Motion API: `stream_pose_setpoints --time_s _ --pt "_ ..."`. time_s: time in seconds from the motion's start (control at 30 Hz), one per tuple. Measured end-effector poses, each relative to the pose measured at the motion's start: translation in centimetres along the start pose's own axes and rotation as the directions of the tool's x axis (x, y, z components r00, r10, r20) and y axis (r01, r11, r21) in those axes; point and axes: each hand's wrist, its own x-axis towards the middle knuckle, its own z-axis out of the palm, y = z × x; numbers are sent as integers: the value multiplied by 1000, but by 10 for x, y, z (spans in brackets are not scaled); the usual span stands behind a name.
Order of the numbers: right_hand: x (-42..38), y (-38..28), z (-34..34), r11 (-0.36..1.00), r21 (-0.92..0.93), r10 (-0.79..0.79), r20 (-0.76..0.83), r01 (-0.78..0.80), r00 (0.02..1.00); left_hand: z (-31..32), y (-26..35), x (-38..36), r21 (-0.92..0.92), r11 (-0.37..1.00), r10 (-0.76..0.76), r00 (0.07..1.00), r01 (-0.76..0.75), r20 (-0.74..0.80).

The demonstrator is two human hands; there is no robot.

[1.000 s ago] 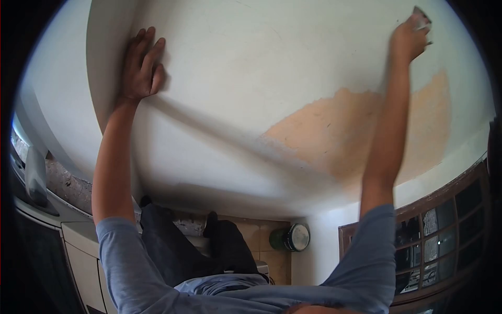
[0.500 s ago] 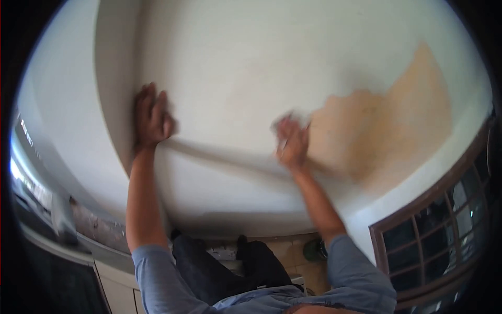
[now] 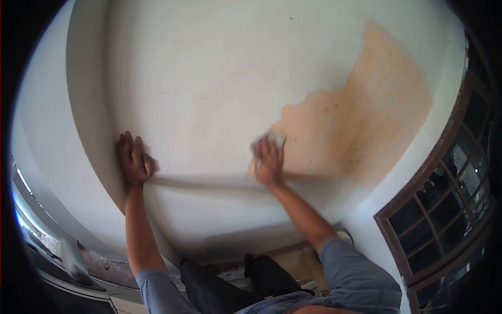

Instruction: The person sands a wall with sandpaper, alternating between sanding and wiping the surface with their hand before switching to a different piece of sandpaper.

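A white wall (image 3: 209, 68) fills the middle of the head view, with a large orange-tan patch (image 3: 361, 115) on its right part. My right hand (image 3: 268, 163) presses a small greyish piece, possibly sandpaper or a pad, against the wall at the patch's left edge; the piece shows above my fingertips. My left hand (image 3: 135, 159) rests on the wall near the left corner, its fingers pointing up and a little apart, with nothing visible in it.
A brown-framed window with panes (image 3: 423, 214) is at the right. Below are a tiled floor (image 3: 298, 264) and my legs in dark trousers. A car-like vehicle (image 3: 68, 282) shows at the lower left beyond the wall's edge.
The view has shifted, so the wall and window sit differently. My right hand has turned its fingers up against the wall, at the patch's left edge. My left hand remains at the corner.
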Motion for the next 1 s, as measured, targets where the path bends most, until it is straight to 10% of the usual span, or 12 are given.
stream_pose_setpoints --time_s 0.13,0.3,0.43,0.5,0.53,0.57,0.67,0.77,0.87,1.0 --pt "-19 -8 -6 967 238 -67 -108 91 992 1 0 -2 2 1000 -1 1000 1 14" --pt "254 131 -81 966 225 224 -489 -126 843 1 -3 -2 25 1000 14 1000 -14 -1" --pt "382 170 -144 918 177 397 -416 -355 818 2 -4 -3 38 999 20 1000 -20 -3" --pt "350 156 -120 967 13 222 -540 -256 812 1 -5 -3 26 999 33 999 -33 2" --pt "311 136 -126 932 214 346 -272 -294 898 2 -5 -1 28 999 43 999 -42 -8" --pt "271 114 -90 970 199 231 -559 -142 796 2 -4 -1 26 999 48 999 -47 -12" --pt "56 -7 -23 979 205 37 -92 -18 995 0 -1 -4 41 999 29 1000 -29 -3" --pt "-57 -61 2 957 289 -17 -50 31 999 -1 -2 -1 26 999 20 1000 -20 9" --pt "19 -17 -24 937 289 -171 -109 196 979 -1 -1 -4 33 999 26 999 -26 19" --pt "240 75 -85 978 205 144 -501 -44 854 -2 0 -1 31 999 17 1000 -17 5"
